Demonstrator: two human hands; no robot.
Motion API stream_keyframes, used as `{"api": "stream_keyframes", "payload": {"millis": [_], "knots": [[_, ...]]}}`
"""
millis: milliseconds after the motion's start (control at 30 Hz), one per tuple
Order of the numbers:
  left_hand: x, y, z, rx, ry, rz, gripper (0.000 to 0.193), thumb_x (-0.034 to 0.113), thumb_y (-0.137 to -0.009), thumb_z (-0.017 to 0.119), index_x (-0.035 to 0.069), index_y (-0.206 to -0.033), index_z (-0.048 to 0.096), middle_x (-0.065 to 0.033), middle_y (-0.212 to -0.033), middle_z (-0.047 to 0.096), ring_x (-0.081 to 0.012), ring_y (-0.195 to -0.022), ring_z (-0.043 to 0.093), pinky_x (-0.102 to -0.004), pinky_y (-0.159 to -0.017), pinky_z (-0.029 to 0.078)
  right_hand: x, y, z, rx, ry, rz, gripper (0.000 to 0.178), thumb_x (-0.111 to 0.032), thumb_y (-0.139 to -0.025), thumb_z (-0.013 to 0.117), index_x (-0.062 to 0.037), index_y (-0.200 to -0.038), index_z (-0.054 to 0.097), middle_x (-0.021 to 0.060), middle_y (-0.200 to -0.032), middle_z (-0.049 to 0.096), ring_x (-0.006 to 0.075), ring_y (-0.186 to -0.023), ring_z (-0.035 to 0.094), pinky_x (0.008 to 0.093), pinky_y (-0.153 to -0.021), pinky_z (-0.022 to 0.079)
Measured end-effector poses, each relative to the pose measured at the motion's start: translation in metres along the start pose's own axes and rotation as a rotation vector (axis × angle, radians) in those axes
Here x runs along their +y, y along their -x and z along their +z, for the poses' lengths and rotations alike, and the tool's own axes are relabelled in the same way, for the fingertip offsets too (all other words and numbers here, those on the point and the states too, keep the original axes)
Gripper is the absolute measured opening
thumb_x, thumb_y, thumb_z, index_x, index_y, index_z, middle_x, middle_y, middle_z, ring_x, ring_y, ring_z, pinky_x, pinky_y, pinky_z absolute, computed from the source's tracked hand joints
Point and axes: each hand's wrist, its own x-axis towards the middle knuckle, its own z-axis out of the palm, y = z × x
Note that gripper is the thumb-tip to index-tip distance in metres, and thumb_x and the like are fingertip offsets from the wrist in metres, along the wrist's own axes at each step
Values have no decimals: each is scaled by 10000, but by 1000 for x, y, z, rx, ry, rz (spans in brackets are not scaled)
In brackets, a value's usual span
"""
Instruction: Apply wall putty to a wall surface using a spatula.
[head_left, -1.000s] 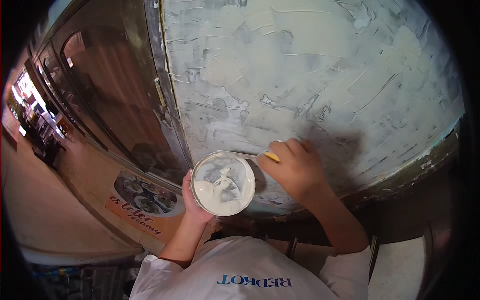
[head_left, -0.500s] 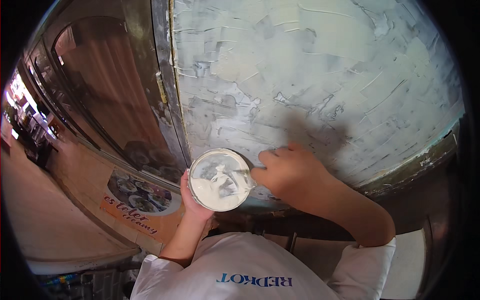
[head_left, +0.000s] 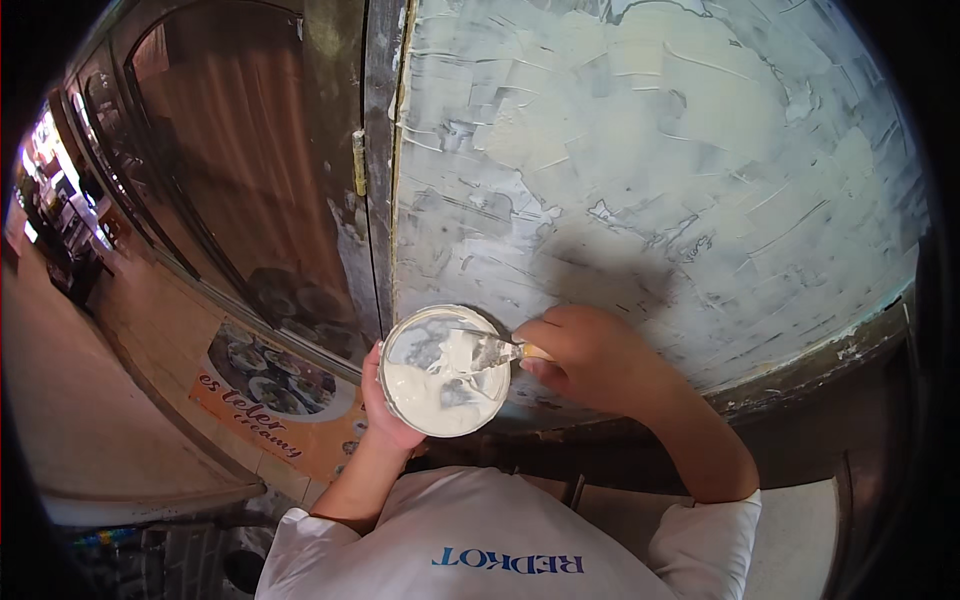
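My left hand [head_left: 378,398] grips the side of a round tub [head_left: 391,412] partly filled with off-white putty [head_left: 425,392]. From the right, my right hand [head_left: 575,350] is closed on the pale handle of a putty knife [head_left: 492,351]. Its metal blade reaches over the tub's rim into the opening, with a lump of putty on it. Ahead of both hands stands a wall panel [head_left: 620,150] coated with uneven, streaky strokes of pale filler. My right hand's shadow falls on it.
A dark wooden frame with a hinge [head_left: 359,163] edges the panel on the left, beside a glazed door [head_left: 230,170] with a curtain. Below lies an orange banner [head_left: 275,415] with food pictures on the floor. A worn ledge [head_left: 800,365] runs under the panel at right.
The putty knife's blade, barely visible before, now shows plainly inside the tub with putty on it. My right hand has turned. The panel and door have shifted right in view.
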Motion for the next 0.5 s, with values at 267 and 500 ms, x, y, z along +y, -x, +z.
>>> {"api": "stream_keyframes", "payload": {"millis": [267, 500], "knots": [[4, 4, 11, -51, -17, 7, 580, 474, -960, 379, 65, -1347, 519, -133, -1333, 564, -316, -1210, 537, -465, -1056, 398, 8, 20, 20, 77, 30, 98, 245, -154, -815, 693, -105, -1050, 650, 91, -941, 597, 297, -821, 631, 395, -704, 521], [1, 0, 11, -70, 4, -39, 577, 473, -957, 393, 59, -1337, 526, -135, -1343, 557, -329, -1210, 534, -476, -1050, 405, 14, 37, 31, 172, -75, 167, 209, -172, -868, 636, -132, -1072, 616, 85, -970, 630, 298, -803, 630, 405, -687, 518]]}}
